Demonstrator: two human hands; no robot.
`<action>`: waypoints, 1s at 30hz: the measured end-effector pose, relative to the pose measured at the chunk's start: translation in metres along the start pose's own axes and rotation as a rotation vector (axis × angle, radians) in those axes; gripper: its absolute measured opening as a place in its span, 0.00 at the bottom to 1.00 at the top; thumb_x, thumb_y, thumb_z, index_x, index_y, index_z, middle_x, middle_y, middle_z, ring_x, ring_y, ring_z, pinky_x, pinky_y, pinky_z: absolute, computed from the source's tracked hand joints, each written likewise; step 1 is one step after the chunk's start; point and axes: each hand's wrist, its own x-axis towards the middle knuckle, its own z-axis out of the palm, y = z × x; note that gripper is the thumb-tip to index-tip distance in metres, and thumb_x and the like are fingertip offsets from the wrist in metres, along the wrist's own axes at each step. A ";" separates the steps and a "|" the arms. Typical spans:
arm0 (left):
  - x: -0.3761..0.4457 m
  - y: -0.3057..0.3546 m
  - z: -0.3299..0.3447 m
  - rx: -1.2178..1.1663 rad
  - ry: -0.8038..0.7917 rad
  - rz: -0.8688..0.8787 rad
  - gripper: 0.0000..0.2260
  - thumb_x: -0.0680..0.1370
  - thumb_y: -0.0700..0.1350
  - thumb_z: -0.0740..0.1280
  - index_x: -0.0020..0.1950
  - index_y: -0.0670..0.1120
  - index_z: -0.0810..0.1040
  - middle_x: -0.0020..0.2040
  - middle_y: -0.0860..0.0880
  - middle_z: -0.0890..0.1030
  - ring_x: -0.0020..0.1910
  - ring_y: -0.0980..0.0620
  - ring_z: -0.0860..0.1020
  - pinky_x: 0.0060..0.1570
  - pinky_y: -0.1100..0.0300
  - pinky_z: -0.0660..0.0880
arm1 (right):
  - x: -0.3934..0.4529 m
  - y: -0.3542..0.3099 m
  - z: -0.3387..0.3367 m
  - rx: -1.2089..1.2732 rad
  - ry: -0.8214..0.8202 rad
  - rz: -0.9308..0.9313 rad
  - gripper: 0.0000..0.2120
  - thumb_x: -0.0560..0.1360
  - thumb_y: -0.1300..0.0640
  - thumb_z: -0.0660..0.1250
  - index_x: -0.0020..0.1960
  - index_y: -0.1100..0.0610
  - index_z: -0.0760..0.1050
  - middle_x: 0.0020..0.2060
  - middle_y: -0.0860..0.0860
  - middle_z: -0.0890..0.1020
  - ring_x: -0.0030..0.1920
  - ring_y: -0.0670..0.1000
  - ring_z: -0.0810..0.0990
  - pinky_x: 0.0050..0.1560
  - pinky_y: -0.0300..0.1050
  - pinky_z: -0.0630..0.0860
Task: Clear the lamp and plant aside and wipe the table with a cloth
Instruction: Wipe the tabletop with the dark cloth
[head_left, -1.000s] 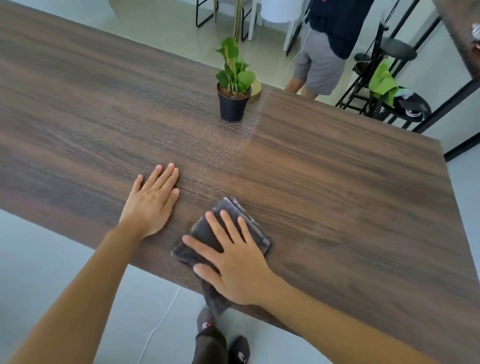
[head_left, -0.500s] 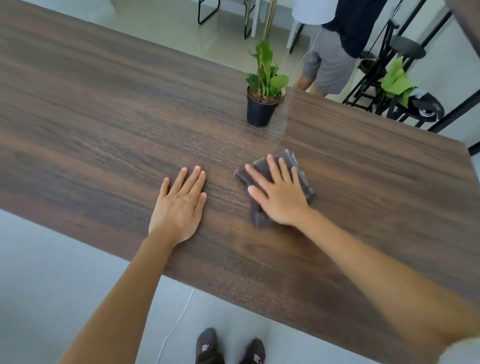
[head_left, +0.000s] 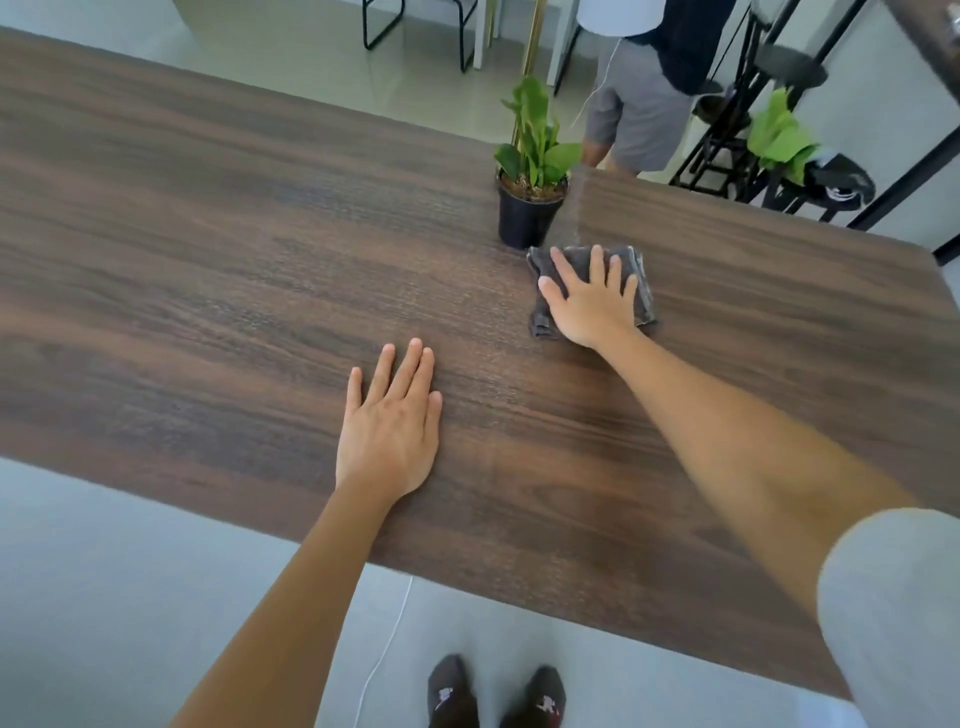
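A dark wooden table fills the view. My right hand presses flat, fingers straight, on a folded grey cloth far out on the table. Just beyond the cloth, almost touching it, stands a green plant in a black pot near the far edge. My left hand lies flat on the wood near the front edge and holds nothing. Behind the plant rises a gold lamp pole with a white shade at the top edge; its base is hidden.
A person in grey shorts stands beyond the table's far edge. A black rack with a green cloth stands at the back right. My feet and a white cable are on the floor below the front edge.
My right hand has pushed the cloth from the front edge away across the table, up next to the plant pot. My left hand has stayed flat on the wood.
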 end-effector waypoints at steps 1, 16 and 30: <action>0.000 0.000 0.000 -0.002 -0.002 0.004 0.25 0.82 0.54 0.41 0.78 0.49 0.48 0.79 0.53 0.47 0.78 0.50 0.43 0.75 0.46 0.43 | -0.018 -0.006 0.006 -0.007 0.001 -0.043 0.28 0.80 0.33 0.40 0.78 0.36 0.42 0.80 0.55 0.41 0.79 0.60 0.39 0.76 0.64 0.39; -0.002 0.001 -0.002 0.012 -0.011 0.007 0.25 0.82 0.54 0.41 0.78 0.48 0.48 0.79 0.53 0.47 0.78 0.50 0.43 0.75 0.45 0.45 | -0.030 0.045 0.002 0.018 0.066 0.034 0.27 0.79 0.32 0.41 0.78 0.34 0.44 0.80 0.52 0.42 0.79 0.58 0.41 0.76 0.62 0.40; 0.001 -0.003 0.000 0.002 -0.034 0.017 0.25 0.82 0.54 0.43 0.78 0.48 0.49 0.79 0.52 0.48 0.78 0.49 0.45 0.74 0.43 0.45 | -0.289 0.141 0.059 -0.042 0.262 0.120 0.32 0.76 0.27 0.40 0.77 0.36 0.52 0.79 0.52 0.56 0.78 0.60 0.54 0.75 0.64 0.53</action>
